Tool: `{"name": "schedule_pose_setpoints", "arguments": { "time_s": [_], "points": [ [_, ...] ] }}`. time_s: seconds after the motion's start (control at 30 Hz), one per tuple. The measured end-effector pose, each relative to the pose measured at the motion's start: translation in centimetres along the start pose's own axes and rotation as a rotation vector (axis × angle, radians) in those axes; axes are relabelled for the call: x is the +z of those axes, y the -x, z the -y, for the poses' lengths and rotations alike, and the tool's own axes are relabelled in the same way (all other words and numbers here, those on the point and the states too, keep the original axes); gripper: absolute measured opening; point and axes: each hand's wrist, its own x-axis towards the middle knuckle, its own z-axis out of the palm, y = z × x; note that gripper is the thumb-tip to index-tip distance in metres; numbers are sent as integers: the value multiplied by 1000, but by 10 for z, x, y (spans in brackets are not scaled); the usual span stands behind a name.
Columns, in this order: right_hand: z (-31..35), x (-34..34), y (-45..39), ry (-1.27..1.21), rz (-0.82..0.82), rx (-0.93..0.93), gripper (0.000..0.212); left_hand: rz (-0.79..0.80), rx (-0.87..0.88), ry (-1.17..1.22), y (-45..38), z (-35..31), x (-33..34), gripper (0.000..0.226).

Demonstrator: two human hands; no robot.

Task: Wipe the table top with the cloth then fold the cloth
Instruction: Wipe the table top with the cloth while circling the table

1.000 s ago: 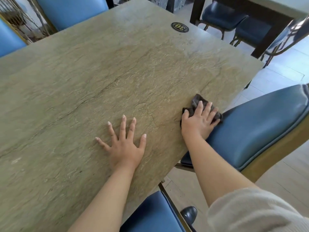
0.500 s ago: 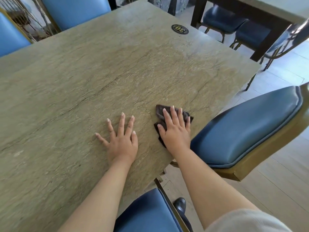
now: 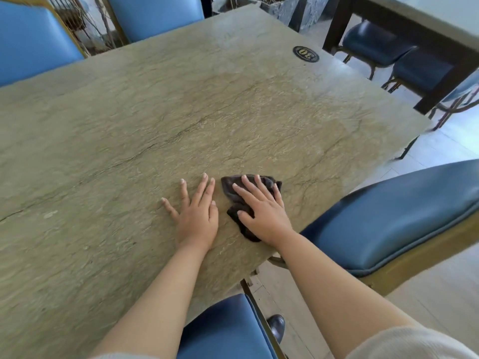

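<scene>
Stone-look bench point(image 3: 129, 141): greenish-tan veined top filling most of the view, with a black round number badge point(image 3: 306, 54) toward 1 o'clock.
Cloth point(image 3: 234, 207): dark brown and bunched, lying on the bench near its edge at about 5 o'clock from the bench centre, just right of the left hand.
Right hand point(image 3: 261, 208): palm down on the cloth with straight, spread fingers pressing it flat to the surface; the cloth shows past the fingertips and under the thumb side.
Left hand point(image 3: 197, 216): flat on the bare bench, fingers splayed, holding nothing, just beside the cloth but not on it.
Step in hand: wiping appears under way; folding is not yet begun, as the cloth lies crumpled.
How the cloth will handle: it looks light, soft and limp, so it should slide easily under a flat palm and wrinkle rather than hold shape.
Where to take hold: for folding, likely pinch the loose edge at 12 o'clock of the right hand and draw it out flat first; which corner lies where I cannot tell.
Risk: the bench edge is close at 5 o'clock, so a stroke that way could push the cloth off.
Surroundings: blue padded chairs point(image 3: 388, 216) around the bench.
</scene>
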Motion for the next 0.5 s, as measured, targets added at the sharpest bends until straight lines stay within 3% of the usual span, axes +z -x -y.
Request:
{"name": "schedule_pose_setpoints", "arguments": {
  "time_s": [0.07,0.13,0.23,0.33,0.43,0.5],
  "points": [
    [-7,-10,4,-225,-118,67,47,-18,-57,107,-1,-1,-4,51],
    [-20,-21,2,-318,-282,259,45,-85,-103,220,-3,-10,-10,47],
    [-34,-23,-4,-329,-327,452,49,-97,193,253,0,-49,-11,49],
    [-37,-13,-4,-294,-403,437,50,72,399,4,4,-81,7,59],
    [-39,-6,-2,-223,-455,405,52,49,351,-117,-19,-71,13,59],
    [-40,-4,-2,-170,-449,393,54,49,227,-130,-42,-53,6,58]
  ]
}}
